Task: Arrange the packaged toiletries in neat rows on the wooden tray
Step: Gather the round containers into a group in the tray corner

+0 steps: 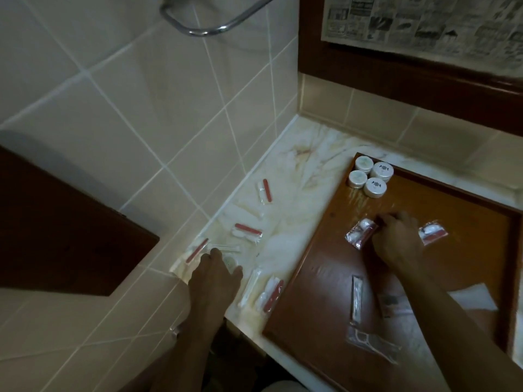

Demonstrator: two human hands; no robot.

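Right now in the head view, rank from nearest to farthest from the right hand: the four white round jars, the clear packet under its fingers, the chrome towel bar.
1. Clear packet, on the wooden tray, at the right hand.
2. White round jars, tray's far corner.
3. Chrome towel bar, on the wall.

The right hand (396, 239) hides part of a packet (358, 234); under the right forearm a blurred packet (392, 302) is unreadable. The wooden tray (311, 278) is cut off.
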